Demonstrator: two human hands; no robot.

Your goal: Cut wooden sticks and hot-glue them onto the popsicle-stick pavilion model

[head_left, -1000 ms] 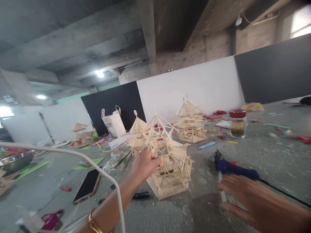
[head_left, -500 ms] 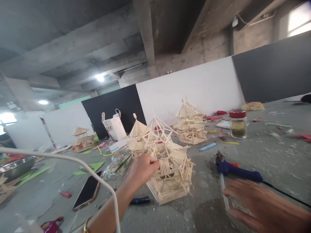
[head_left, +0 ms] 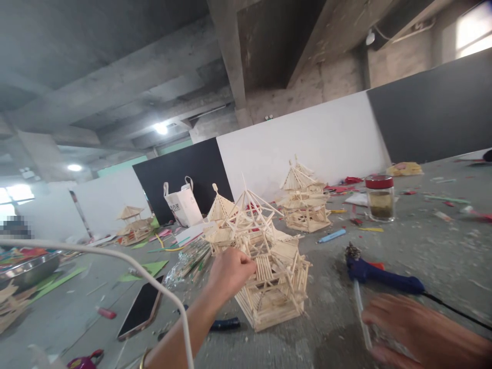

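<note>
I am steadying the pale, lattice-walled matchstick pavilion model (head_left: 269,261) on the gritty grey floor, my left hand (head_left: 230,274) curled shut on its railing. Right of the pavilion, my right hand (head_left: 418,333) is resting loosely open on a thin white glue stick (head_left: 360,312), beside the blue glue gun (head_left: 384,277). Gluing appears next, calling for a light touch.

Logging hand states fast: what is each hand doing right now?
Left hand: closed on the pale wooden stick pavilion model.
Right hand: open, beside the blue glue gun.
</note>
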